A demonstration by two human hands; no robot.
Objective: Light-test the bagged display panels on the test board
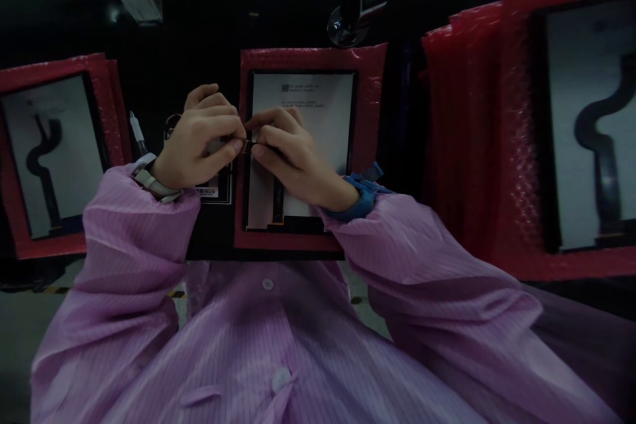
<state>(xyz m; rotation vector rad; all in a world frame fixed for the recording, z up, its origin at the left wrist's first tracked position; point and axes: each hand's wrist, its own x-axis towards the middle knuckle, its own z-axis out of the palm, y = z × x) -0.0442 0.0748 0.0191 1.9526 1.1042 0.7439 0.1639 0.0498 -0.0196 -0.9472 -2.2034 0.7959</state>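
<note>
A white panel (322,112) with a printed label lies face down on a red bubble-wrap sheet (370,106) in front of me. My left hand (199,139) and my right hand (291,156) meet over the panel's left edge. Both pinch a small dark piece (247,144) between thumbs and fingertips; it looks like the end of a flat cable, too small to name surely. A dark cable strip (278,202) shows below my right hand. I wear pink striped sleeves, a watch band on the left wrist and a blue cuff on the right.
Another panel with a black S-shaped cable (47,146) lies on red wrap at the left. A stack of red-wrapped panels (586,126) stands at the right. A chrome clamp-like fixture (360,3) sits behind the middle panel. A small labelled device (216,185) lies under my left hand.
</note>
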